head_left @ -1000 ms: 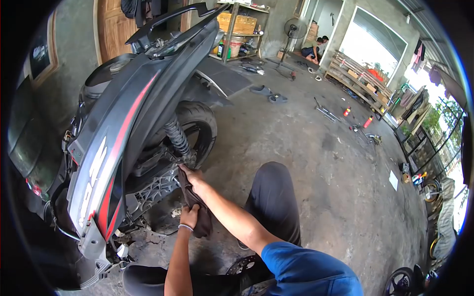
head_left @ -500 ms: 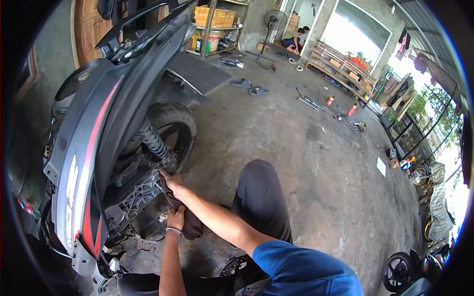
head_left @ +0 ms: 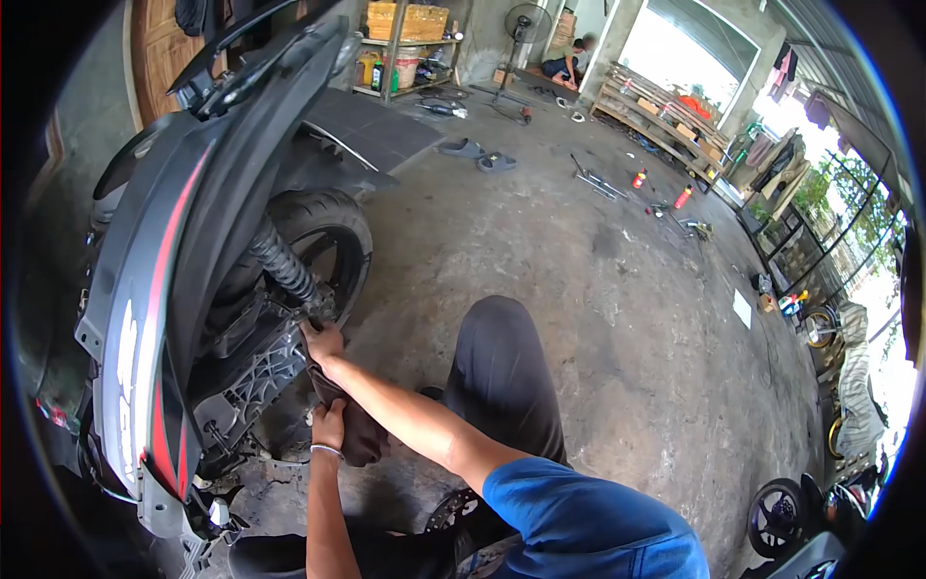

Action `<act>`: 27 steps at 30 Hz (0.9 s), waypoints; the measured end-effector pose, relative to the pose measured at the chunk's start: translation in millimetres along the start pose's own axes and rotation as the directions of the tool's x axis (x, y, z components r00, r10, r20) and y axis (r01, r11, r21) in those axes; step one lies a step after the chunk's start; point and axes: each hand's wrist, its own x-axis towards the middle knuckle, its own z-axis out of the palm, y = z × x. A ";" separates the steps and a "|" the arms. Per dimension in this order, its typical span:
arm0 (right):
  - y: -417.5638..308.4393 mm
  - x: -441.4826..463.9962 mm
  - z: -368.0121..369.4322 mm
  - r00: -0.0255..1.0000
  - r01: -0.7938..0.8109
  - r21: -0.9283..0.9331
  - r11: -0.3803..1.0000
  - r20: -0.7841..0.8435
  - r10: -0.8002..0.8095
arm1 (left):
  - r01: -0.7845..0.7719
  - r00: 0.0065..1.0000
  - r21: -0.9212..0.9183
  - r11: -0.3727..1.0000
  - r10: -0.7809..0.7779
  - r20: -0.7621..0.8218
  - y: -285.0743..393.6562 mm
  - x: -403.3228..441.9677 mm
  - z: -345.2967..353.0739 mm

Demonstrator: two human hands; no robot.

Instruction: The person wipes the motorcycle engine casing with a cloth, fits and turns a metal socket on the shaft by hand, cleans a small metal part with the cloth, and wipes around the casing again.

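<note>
A scooter [head_left: 188, 232] with dark grey and red body panels stands on my left, with its rear wheel [head_left: 359, 253] and coil-spring shock absorber [head_left: 285, 265] showing. My right hand [head_left: 325, 345] is closed on the upper end of a dark brown cloth [head_left: 359, 432], right beside the lower shock mount and the ribbed metal engine casing [head_left: 270, 372]. Lower down, my left hand [head_left: 329, 423], with a bracelet at its wrist, grips the same cloth. The cloth's loose end bunches to the right of that hand. What lies under my right fingers is hidden.
A brake disc [head_left: 451, 511] lies by my bent knee [head_left: 502, 357]. Sandals [head_left: 497, 162], metal tools [head_left: 600, 183] and red spray cans [head_left: 683, 197] are on the concrete floor. Behind are a shelf [head_left: 410, 43], a fan [head_left: 526, 24] and a crouching person [head_left: 564, 68].
The whole view has shifted slightly, so the scooter and floor items appear a little further left and up. Both hands keep their hold on the cloth, close to the same place on the scooter.
</note>
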 end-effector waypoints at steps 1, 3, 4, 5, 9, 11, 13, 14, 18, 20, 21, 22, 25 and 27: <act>4.9 0.7 4.2 1.000 0.006 0.044 0.999 -0.021 -0.005 | 0.007 1.000 0.012 1.000 -0.007 -0.007 2.4 -0.5 0.6; 5.2 -2.0 5.3 0.999 0.036 0.089 0.995 -0.021 -0.034 | 0.031 0.999 0.036 0.999 -0.030 -0.025 4.7 -4.5 1.0; 6.8 -3.3 5.4 0.998 0.062 0.129 0.990 -0.041 -0.057 | 0.047 0.998 0.045 0.998 -0.046 -0.033 4.3 -5.4 -0.1; 6.7 -4.5 7.2 0.998 0.058 0.124 0.991 -0.026 -0.055 | 0.055 0.998 0.039 0.998 -0.053 -0.045 3.6 -5.6 -1.8; 5.6 3.9 0.1 0.997 -0.068 0.018 0.998 0.034 0.068 | 0.053 0.999 0.056 0.997 -0.053 0.006 7.3 -8.1 3.3; 20.0 16.9 2.9 1.000 -0.026 -0.064 0.998 -0.003 0.026 | 0.113 0.992 -0.009 0.994 -0.112 0.049 16.7 -10.4 4.4; 36.6 24.3 11.2 0.988 0.138 -0.019 0.990 -0.071 -0.139 | 0.012 0.988 -0.205 0.979 0.021 0.156 2.0 -4.2 12.3; 35.0 20.9 8.3 0.986 0.161 0.002 0.987 -0.049 -0.161 | -0.097 0.955 -0.386 0.918 0.195 0.222 -14.2 -0.6 8.9; 22.0 7.7 5.1 0.987 0.160 0.173 0.972 0.001 -0.162 | 0.118 0.992 0.107 0.987 -0.122 0.035 -23.2 8.6 19.2; 20.7 11.0 4.0 0.989 0.148 0.136 0.980 -0.002 -0.149 | 0.160 0.987 0.088 0.983 -0.162 0.021 -10.6 0.9 17.1; 21.0 14.4 4.5 0.991 0.131 0.117 0.984 -0.011 -0.131 | 0.170 0.985 0.017 0.985 -0.170 0.040 -3.0 -3.4 14.9; 25.6 19.5 7.3 0.989 0.145 0.084 0.986 -0.037 -0.142 | 0.187 0.982 0.018 0.982 -0.188 0.026 1.8 -3.1 13.1; 24.2 20.2 4.5 0.997 0.070 0.171 0.983 0.020 -0.074 | 0.234 0.968 0.054 0.971 -0.238 0.076 7.0 -4.5 13.2; 25.6 20.9 3.6 0.997 0.058 0.176 0.983 0.039 -0.066 | 0.213 0.973 0.052 0.976 -0.217 0.078 6.2 -5.3 17.4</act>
